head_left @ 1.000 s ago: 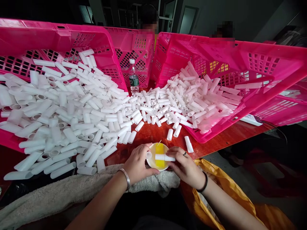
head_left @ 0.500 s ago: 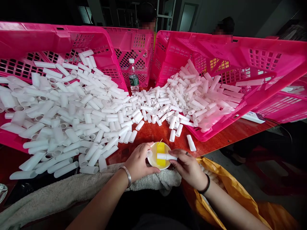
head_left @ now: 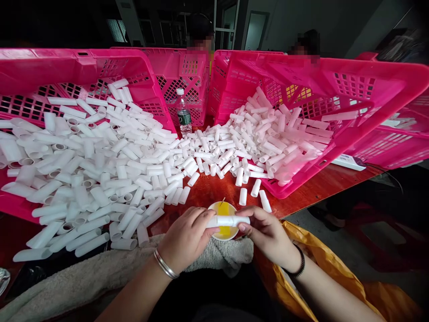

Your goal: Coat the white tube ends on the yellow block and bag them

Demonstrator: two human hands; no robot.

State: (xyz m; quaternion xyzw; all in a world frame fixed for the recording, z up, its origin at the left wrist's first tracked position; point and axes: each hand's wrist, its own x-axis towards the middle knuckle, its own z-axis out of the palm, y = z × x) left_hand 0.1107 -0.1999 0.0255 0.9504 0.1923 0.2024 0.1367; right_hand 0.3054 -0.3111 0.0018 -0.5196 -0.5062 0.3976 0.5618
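Note:
My left hand [head_left: 182, 237] is closed around one end of a white plastic tube, its thumb and fingers pinching it. From the other side my right hand [head_left: 270, 235] grips a second white plastic tube [head_left: 240, 221]. The two tubes meet end to end in one straight line, level above a small white bowl [head_left: 212, 233]. How far one sits inside the other I cannot tell. In the bowl lies a yellow block [head_left: 224, 231], partly hidden by the tubes, with a thin stick [head_left: 223, 202] by the far rim.
Heaps of loose white tubes [head_left: 97, 179] spill from pink crates [head_left: 140, 62] left and right. A water bottle [head_left: 184, 114] stands between them. A grey towel [head_left: 134, 261] lies along the red table's [head_left: 204, 190] near edge; orange sheeting [head_left: 321, 264] hangs right. Two people sit beyond the crates.
My left hand's tube and my right hand's tube, apart over the bowl before, now meet end to end. My left hand has turned inward. The camera view has shifted slightly.

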